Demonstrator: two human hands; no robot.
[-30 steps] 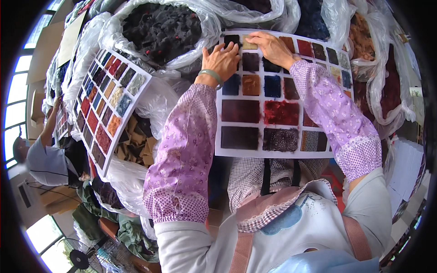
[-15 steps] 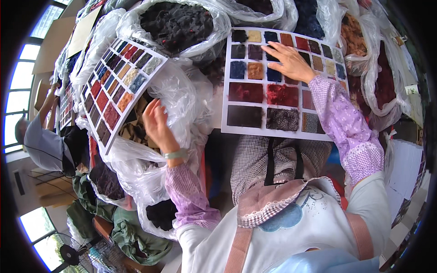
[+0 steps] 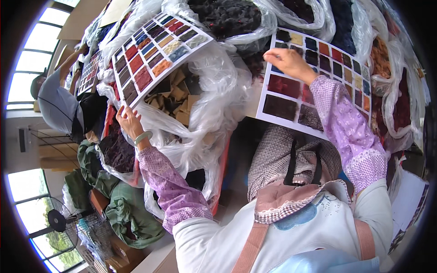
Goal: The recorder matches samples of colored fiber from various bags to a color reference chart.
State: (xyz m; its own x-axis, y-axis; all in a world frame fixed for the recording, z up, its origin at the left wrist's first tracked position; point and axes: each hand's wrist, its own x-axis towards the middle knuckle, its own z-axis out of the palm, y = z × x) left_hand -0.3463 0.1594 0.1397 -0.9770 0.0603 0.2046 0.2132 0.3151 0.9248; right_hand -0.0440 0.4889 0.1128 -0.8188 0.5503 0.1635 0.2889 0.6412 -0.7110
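Note:
My left hand is at the lower corner of a white sample board covered in rows of coloured fibre swatches; its fingers are loosely bent and apart, and whether they touch the corner is unclear. This board leans tilted on a plastic-lined bag. Over the left part of a second sample board, my right hand reaches with slightly curved fingers, nothing visible in them. That board lies above my lap, with dark, red, blue and tan swatches; my hand and sleeve hide some of them.
Clear plastic bags hold black fibre, orange fibre and brown cardboard-like pieces. Another person stands at the left near a third swatch board. Green cloth and a fan are at the lower left.
My view has shifted left, so the scene sits further right. My left hand has moved down and left to the tilted board's corner. My right hand has shifted left across its board, fingers more curved.

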